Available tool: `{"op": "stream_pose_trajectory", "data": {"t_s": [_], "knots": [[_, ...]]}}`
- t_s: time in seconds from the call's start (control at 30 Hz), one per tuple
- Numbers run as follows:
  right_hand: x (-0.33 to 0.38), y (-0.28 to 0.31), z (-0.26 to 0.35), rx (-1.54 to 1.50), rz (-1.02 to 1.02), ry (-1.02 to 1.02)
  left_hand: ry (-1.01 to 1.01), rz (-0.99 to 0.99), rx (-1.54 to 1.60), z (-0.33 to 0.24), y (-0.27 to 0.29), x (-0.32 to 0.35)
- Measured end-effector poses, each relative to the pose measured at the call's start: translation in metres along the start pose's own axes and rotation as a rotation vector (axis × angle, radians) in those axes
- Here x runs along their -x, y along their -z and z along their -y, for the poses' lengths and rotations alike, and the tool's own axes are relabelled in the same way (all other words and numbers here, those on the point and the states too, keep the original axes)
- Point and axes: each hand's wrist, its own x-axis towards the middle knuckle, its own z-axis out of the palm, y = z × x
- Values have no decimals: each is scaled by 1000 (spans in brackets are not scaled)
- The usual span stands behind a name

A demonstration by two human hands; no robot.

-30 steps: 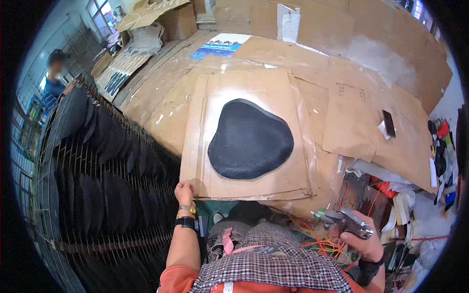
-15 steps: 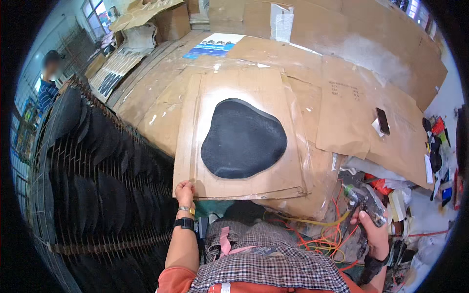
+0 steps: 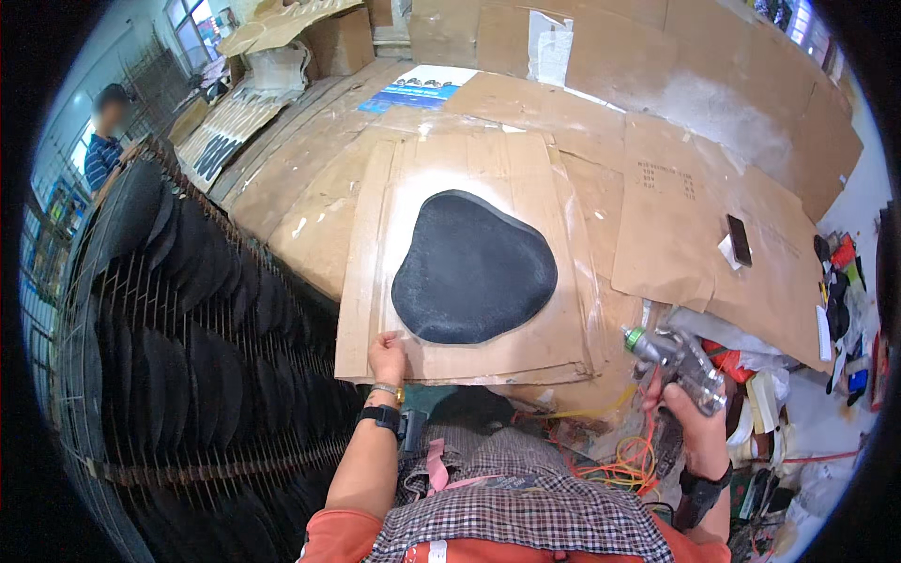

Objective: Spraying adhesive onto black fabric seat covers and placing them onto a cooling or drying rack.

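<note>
A black rounded-triangular pad lies flat on a brown cardboard sheet in front of me. My left hand is over the sheet's near left part, just short of the pad's lower left edge. Its fingers are curled together, and nothing shows in them. At the right, my right hand grips a spray gun with a green ring at its front end and a clear cup. The nozzle end points left toward the sheet, apart from the pad.
A tall rack packed with black pads stands close on my left. Orange and yellow hoses hang below the gun. A phone lies on cardboard at the right. A person stands beyond the rack.
My left hand has left the sheet's near left edge and moved right, toward the pad. My right hand has raised the spray gun and swung its nozzle left.
</note>
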Motion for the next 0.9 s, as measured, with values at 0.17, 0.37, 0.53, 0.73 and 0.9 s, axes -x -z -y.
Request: {"op": "stream_pose_trajectory", "data": {"t_s": [0.17,0.37,0.53,0.73,0.9], "knots": [[6,22,4,104,-176,-32,-127,37,-264,-53,-31,21],[-5,13,23,89,69,67,-247,-38,-578,-53,-38,11],[-4,37,27,295,132,47,-220,-41,-621,-61,-45,14],[13,50,31,464,125,-36,-251,-63,-660,-81,-50,17],[12,44,35,439,301,-58,-259,-76,-544,-85,-51,13]]}}
